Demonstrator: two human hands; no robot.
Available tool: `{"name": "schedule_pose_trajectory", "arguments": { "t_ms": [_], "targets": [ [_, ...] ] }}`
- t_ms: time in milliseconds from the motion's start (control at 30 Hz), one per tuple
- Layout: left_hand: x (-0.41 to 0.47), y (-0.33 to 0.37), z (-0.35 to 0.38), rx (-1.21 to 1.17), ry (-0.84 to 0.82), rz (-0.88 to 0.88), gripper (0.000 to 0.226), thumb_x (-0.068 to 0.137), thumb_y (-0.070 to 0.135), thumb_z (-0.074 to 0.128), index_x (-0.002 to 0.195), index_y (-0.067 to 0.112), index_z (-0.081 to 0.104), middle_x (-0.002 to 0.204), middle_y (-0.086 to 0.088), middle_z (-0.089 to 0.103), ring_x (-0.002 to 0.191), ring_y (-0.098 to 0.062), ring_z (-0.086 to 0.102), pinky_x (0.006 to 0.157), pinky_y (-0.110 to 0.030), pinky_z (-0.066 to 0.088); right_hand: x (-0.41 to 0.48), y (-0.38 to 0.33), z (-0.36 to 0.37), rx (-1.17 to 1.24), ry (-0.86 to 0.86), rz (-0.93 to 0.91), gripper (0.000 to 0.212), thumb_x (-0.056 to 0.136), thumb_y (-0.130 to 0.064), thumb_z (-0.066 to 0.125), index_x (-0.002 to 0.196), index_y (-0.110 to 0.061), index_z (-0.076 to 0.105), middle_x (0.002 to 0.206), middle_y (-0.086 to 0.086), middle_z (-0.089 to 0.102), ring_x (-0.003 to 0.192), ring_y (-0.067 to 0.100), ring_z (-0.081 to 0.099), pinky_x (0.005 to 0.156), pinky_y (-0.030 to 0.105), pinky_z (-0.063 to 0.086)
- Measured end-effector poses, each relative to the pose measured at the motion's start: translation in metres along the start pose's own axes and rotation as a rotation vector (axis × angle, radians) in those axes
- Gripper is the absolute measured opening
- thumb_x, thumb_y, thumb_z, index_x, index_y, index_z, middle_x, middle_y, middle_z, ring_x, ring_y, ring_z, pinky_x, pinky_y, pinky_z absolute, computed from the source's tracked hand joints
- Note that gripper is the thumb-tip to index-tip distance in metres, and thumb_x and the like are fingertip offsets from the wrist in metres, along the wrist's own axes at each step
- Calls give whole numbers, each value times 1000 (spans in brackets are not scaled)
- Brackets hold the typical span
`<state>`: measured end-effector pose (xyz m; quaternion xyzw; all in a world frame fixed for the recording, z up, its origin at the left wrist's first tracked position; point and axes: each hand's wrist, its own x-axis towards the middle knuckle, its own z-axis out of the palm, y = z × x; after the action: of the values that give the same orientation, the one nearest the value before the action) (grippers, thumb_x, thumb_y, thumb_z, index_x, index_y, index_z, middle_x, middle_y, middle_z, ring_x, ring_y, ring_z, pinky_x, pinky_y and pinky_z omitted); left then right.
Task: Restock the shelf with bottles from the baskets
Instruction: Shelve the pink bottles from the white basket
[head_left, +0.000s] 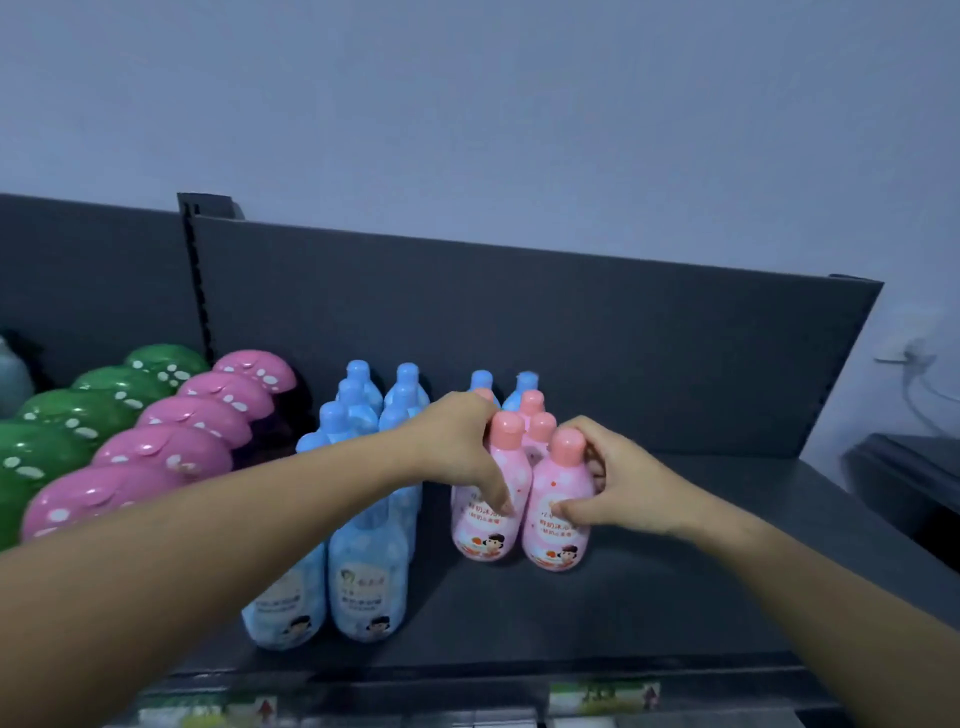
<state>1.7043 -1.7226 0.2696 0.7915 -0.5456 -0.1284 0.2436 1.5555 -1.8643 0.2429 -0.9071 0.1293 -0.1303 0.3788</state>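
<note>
On shelf (675, 597), left hand (457, 441), right hand (623, 491) fingers (496, 496) grasp front pink bottles (485, 538); room rightward.

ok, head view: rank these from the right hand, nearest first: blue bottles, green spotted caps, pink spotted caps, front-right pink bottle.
1. front-right pink bottle: gripped by the right hand.
2. blue bottles: just left of the pink group.
3. pink spotted caps: a row further left.
4. green spotted caps: far left.
</note>
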Motion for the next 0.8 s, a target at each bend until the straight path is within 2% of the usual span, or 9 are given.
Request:
{"name": "schedule_pose_trajectory", "arguments": {
  "t_ms": [100,133,233,300,433,567,633,733,800],
  "targets": [
    [4,-5,7,-14,-14,-74,40,54,21,85,79,4,60,68,2,50,66,-15,52,59,-29,43,3,8,7,16,-48,-31,58,64,-9,70,89,-58,50,86,-21,63,88,10,64,84,41,56],
    [5,-6,9,-22,-17,-99,37,54,19,84,77,4,59,68,2,49,67,-16,52,59,-29,43,3,10,9,14,-54,-32,60,65,-8,70,90,-58,50,85,-22,63,88,8,63,84,39,55],
    [8,-7,15,-46,-19,-146,33,56,15,84,74,8,58,68,2,48,66,-14,51,57,-25,41,3,18,12,14,-39,-15,46,63,-13,70,93,-43,51,89,-14,62,87,10,62,82,42,54],
    [9,-7,19,-30,-23,-151,34,57,15,84,73,10,54,70,2,48,65,-13,49,54,-23,40,3,21,12,5,-36,-9,43,63,-15,71,94,-38,51,89,-9,61,85,13,61,79,40,53],
    [12,-9,26,-31,-42,-168,38,58,13,84,66,14,47,68,5,45,60,-9,45,49,-20,37,3,23,10,-13,-36,-13,41,64,-16,72,95,-34,52,83,-18,59,79,5,57,73,31,50],
    [13,-13,27,-31,-52,-183,39,59,13,84,64,14,46,67,5,44,58,-8,43,48,-19,35,6,25,12,31,-35,13,42,65,-13,73,99,-29,54,90,-14,62,86,6,61,79,34,52],
    [13,-13,26,-18,-57,-184,37,59,14,84,68,13,48,70,4,46,61,-10,45,49,-20,37,7,24,14,63,-44,18,48,69,-6,73,101,-36,53,95,-15,64,92,4,63,81,28,54],
    [13,-14,24,-3,-76,-204,36,60,17,84,82,9,56,80,0,50,73,-16,51,59,-24,43,8,19,14,58,-40,21,51,72,-3,74,101,-37,51,91,-18,61,82,-8,60,72,16,48],
    [14,-15,22,-15,-91,-218,38,61,19,84,87,10,57,84,0,52,78,-17,53,64,-25,44,9,18,14,43,-33,24,49,72,-5,76,99,-36,50,91,-18,58,79,-10,58,71,14,47]
  ]
}}
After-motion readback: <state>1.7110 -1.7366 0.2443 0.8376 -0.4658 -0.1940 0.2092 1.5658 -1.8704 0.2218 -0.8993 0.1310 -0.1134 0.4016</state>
